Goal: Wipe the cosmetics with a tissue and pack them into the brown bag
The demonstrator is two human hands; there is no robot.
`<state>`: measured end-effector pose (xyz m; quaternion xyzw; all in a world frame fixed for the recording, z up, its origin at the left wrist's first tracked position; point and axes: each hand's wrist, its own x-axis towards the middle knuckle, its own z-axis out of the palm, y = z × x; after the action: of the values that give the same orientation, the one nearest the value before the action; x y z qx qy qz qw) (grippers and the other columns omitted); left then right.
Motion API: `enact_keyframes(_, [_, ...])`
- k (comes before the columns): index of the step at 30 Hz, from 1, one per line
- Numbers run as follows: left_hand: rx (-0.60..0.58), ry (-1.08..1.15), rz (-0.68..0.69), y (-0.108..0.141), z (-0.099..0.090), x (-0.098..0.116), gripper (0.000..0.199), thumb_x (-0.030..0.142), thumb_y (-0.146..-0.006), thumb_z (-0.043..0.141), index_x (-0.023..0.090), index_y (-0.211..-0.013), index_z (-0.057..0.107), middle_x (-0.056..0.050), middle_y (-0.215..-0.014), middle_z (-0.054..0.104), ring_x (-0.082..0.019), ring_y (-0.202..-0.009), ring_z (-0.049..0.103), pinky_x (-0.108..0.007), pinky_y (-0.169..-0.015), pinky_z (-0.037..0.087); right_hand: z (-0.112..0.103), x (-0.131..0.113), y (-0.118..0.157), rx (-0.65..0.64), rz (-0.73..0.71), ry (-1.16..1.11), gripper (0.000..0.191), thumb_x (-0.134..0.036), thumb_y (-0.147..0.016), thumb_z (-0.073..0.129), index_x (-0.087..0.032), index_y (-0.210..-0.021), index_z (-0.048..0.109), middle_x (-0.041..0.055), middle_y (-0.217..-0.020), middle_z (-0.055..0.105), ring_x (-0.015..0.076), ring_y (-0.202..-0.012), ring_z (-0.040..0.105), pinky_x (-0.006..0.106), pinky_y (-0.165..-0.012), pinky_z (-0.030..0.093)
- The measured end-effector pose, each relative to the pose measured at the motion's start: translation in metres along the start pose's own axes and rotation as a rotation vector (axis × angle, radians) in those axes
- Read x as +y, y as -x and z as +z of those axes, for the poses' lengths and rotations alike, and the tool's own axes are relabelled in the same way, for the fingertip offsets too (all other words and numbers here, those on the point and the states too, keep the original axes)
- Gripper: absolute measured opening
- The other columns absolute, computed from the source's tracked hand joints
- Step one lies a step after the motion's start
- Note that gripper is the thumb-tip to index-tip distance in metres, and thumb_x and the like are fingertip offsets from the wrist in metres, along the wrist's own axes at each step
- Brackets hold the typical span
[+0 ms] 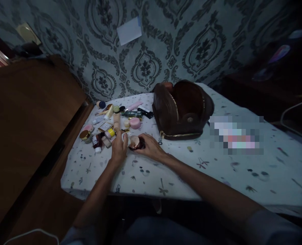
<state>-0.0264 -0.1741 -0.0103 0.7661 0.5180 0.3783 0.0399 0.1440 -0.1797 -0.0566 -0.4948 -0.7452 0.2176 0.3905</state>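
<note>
The writing on the red bottle (96, 140) is too small and blurred to read; a blurred mosaic patch (239, 136) hides whatever lies to the right. The right hand (152, 147) has its fingers curled round a jar (134, 142), round and dark with a shiny coppery rim, just above the table (145, 177) near its front edge. The left hand (118, 147) is just beside it, fingers bent; whether they grip anything I cannot tell. Beyond lie a smooth beige tube (116, 120), a round pink pot (134, 123), a slim green tube (131, 114) and a gold-lidded jar (85, 135). The bag (181, 117), brown and leather-like with a gold-toned zip, stands gaping open. A white cloth with small plant prints covers the table. Behind rises grey patterned wallpaper (145, 66) bearing a white card (129, 31); brown wood panelling (25, 112) stands left.
</note>
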Motion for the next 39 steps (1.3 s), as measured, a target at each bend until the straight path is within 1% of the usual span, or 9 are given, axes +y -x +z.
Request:
enact_keyframes(7, [-0.16, -0.287, 0.246, 0.006, 0.014, 0.004, 0.018, 0.033, -0.097, 0.042, 0.018, -0.097, 0.053, -0.009, -0.094, 0.06, -0.024, -0.092, 0.058, -0.033, -0.076, 0.046, -0.002, -0.003, -0.001, 0.031, -0.075, 0.012, 0.037, -0.033, -0.068, 0.077, -0.017, -0.094, 0.057, 0.006, -0.088, 0.062, 0.0241, -0.087, 0.055, 0.034, -0.08, 0.042])
enact_keyframes(12, [-0.204, -0.227, 0.268, 0.012, 0.01, 0.002, 0.034, 0.044, -0.097, 0.042, 0.015, -0.111, 0.054, -0.012, -0.104, 0.056, -0.027, -0.101, 0.053, -0.038, -0.084, 0.047, -0.001, -0.002, 0.001, 0.036, -0.063, 0.007, 0.033, -0.028, -0.068, 0.074, -0.018, -0.095, 0.056, 0.0053, -0.087, 0.061, 0.024, -0.087, 0.054, 0.035, -0.08, 0.043])
enact_keyframes(16, [-0.193, -0.065, 0.249, 0.017, 0.003, 0.001, 0.035, 0.034, -0.101, 0.031, 0.016, -0.121, 0.054, -0.012, -0.109, 0.053, -0.024, -0.106, 0.051, -0.04, -0.093, 0.045, 0.001, 0.001, 0.0, 0.059, -0.1, -0.005, 0.036, -0.033, -0.069, 0.076, -0.018, -0.095, 0.057, 0.0049, -0.086, 0.062, 0.0235, -0.086, 0.055, 0.035, -0.08, 0.043])
enact_keyframes(21, [-0.182, 0.149, 0.222, 0.016, -0.002, -0.007, 0.029, 0.033, -0.098, 0.043, 0.021, -0.121, 0.057, -0.009, -0.108, 0.059, -0.023, -0.105, 0.056, -0.038, -0.094, 0.047, 0.003, 0.002, -0.001, 0.064, -0.101, 0.019, 0.041, -0.034, -0.067, 0.079, -0.018, -0.099, 0.058, 0.0069, -0.092, 0.064, 0.0251, -0.089, 0.057, 0.037, -0.083, 0.044])
enact_keyframes(25, [-0.045, 0.245, 0.127, 0.016, -0.001, -0.01, 0.022, 0.036, -0.093, 0.056, 0.02, -0.109, 0.058, -0.005, -0.1, 0.066, -0.021, -0.094, 0.063, -0.034, -0.084, 0.05, 0.003, 0.002, -0.001, 0.056, -0.093, 0.019, 0.045, -0.033, -0.065, 0.081, -0.019, -0.101, 0.058, 0.0076, -0.096, 0.064, 0.0263, -0.093, 0.056, 0.038, -0.083, 0.045])
enact_keyframes(28, [-0.031, 0.236, 0.235, 0.016, 0.001, -0.009, 0.018, 0.035, -0.093, 0.057, 0.019, -0.099, 0.062, -0.004, -0.092, 0.068, -0.019, -0.089, 0.064, -0.032, -0.082, 0.05, 0.002, 0.002, 0.0, 0.058, -0.096, 0.01, 0.048, -0.035, -0.066, 0.081, -0.017, -0.104, 0.059, 0.0087, -0.098, 0.064, 0.0265, -0.095, 0.056, 0.039, -0.085, 0.045])
enact_keyframes(32, [-0.126, 0.152, 0.37, 0.011, 0.003, -0.006, 0.024, 0.036, -0.097, 0.05, 0.02, -0.104, 0.066, -0.007, -0.099, 0.068, -0.02, -0.096, 0.062, -0.035, -0.088, 0.049, 0.001, 0.001, 0.001, 0.052, -0.1, 0.013, 0.047, -0.033, -0.066, 0.082, -0.017, -0.104, 0.059, 0.0091, -0.098, 0.064, 0.0268, -0.096, 0.055, 0.039, -0.085, 0.045])
enact_keyframes(35, [-0.156, 0.042, 0.354, 0.006, 0.005, -0.007, 0.028, 0.037, -0.098, 0.046, 0.021, -0.109, 0.067, -0.008, -0.104, 0.066, -0.02, -0.098, 0.06, -0.035, -0.088, 0.049, 0.001, 0.002, 0.001, 0.04, -0.104, 0.026, 0.044, -0.032, -0.066, 0.082, -0.018, -0.101, 0.059, 0.0085, -0.098, 0.064, 0.0269, -0.095, 0.055, 0.039, -0.084, 0.045])
enact_keyframes(39, [-0.112, -0.086, 0.299, 0.002, 0.01, -0.013, 0.032, 0.036, -0.099, 0.044, 0.019, -0.112, 0.067, -0.009, -0.103, 0.061, -0.021, -0.099, 0.059, -0.034, -0.087, 0.05, 0.002, 0.003, 0.001, 0.048, -0.108, 0.037, 0.046, -0.031, -0.065, 0.082, -0.018, -0.102, 0.059, 0.0083, -0.1, 0.064, 0.0275, -0.097, 0.054, 0.04, -0.086, 0.045])
